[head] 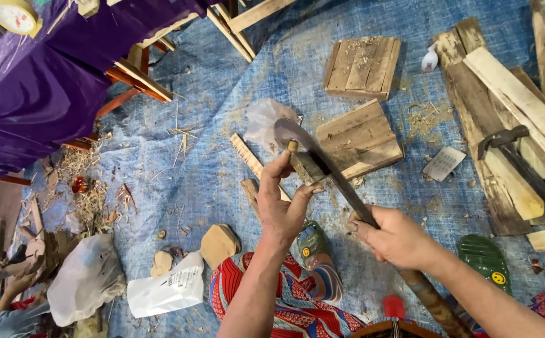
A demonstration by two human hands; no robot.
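left hand (pixel 283 206): closed on a small wood block (pixel 306 168), thumb on one side, fingers on the other, holding it up above the blue tarp (pixel 210 175)
right hand (pixel 393 238): wrapped tight around the handle of a long curved blade (pixel 322 164)
wood block: short, grey-brown, rough, with a pale top end beside the fingertip; the blade's edge lies across it
curved blade: dark metal, tip rounded and bent over above the block, running diagonally down to the right hand
room to move: the tarp just left of the left hand is scattered with a pale wood strip (pixel 250 161) and rounded offcuts (pixel 219 245); open tarp lies below the pallet piece
pallet piece (pixel 359 139): flat slatted square just behind the block, a second one (pixel 363 67) farther back
planks (pixel 510 106): stacked at the right edge, a hammer (pixel 523 163) lying across them
purple cloth (pixel 53 69): far left, over a wooden frame
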